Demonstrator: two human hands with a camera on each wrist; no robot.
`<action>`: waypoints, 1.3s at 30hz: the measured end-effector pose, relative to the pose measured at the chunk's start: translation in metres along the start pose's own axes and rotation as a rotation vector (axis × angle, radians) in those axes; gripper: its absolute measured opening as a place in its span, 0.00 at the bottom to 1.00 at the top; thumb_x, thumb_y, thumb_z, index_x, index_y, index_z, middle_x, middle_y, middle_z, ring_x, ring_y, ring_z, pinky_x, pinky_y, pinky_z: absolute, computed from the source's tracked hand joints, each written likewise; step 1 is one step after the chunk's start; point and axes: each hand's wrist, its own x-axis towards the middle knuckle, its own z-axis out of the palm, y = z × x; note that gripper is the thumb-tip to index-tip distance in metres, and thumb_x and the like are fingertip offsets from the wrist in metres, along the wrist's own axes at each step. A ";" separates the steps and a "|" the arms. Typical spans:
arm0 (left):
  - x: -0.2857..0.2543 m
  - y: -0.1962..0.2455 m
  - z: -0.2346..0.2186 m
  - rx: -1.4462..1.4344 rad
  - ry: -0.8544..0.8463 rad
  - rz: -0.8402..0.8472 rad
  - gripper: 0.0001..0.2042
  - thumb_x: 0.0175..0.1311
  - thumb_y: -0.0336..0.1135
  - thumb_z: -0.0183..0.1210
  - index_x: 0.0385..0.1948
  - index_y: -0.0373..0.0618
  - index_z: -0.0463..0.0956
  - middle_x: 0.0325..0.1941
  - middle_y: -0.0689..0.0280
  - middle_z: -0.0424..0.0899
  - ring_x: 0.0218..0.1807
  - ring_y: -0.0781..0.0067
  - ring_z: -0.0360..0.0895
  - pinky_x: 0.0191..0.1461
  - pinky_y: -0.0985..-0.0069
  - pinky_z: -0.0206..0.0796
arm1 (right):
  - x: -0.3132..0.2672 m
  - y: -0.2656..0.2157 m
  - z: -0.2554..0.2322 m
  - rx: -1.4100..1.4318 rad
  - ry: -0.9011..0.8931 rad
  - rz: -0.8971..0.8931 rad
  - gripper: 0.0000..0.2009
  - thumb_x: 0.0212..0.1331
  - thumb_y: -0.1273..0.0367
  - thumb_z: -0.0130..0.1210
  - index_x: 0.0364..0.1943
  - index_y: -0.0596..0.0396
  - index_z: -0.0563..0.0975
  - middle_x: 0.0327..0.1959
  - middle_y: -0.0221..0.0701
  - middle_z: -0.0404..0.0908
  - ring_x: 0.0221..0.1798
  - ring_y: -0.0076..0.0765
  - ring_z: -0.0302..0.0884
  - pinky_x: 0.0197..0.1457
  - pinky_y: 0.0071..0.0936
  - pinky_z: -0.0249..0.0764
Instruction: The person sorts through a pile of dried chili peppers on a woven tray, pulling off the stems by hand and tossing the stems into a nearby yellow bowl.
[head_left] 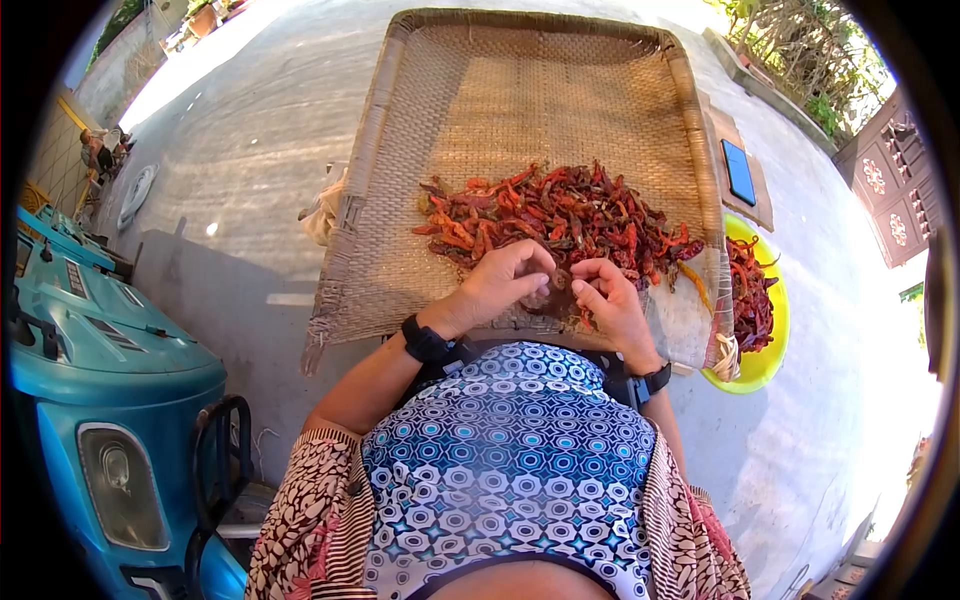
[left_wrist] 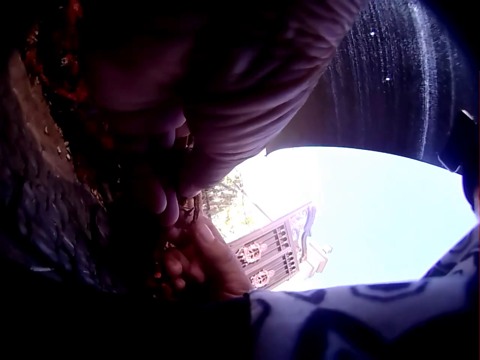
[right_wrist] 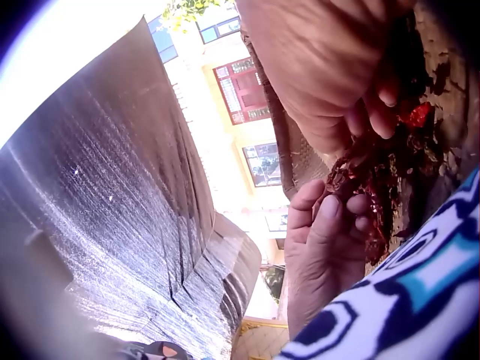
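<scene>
Dried red chillies (head_left: 565,215) lie heaped on the near half of our woven bamboo tray (head_left: 560,95), which rests on the grey concrete ground. At the tray's near edge, just in front of the heap, our two hands meet over one dark chilli (head_left: 556,283). Our left hand (head_left: 505,283) has its fingers curled and pinched on that chilli, and our right hand (head_left: 607,300) touches it from the other side with its fingers bent round it. The right wrist view shows the same: fingertips (right_wrist: 339,208) of the left hand close on a wrinkled dark red pod (right_wrist: 367,176), with our right hand (right_wrist: 330,67) pinching above it. The left wrist view is too dark for us to tell the finger positions.

Just beyond the tray's right edge, partly tucked under it, sits a yellow-green bowl (head_left: 775,350) holding more chillies. Further along that same edge lies a blue rectangular object (head_left: 739,172). Well off the tray's left side stands a blue vehicle (head_left: 95,380). A black band (head_left: 425,340) sits on our left wrist.
</scene>
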 end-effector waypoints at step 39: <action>-0.001 -0.008 -0.003 0.014 -0.014 -0.011 0.09 0.63 0.25 0.55 0.44 0.40 0.72 0.42 0.68 0.78 0.47 0.79 0.75 0.52 0.79 0.70 | 0.001 0.002 0.001 0.068 -0.018 0.037 0.06 0.65 0.70 0.53 0.42 0.57 0.75 0.33 0.19 0.75 0.32 0.12 0.68 0.37 0.12 0.66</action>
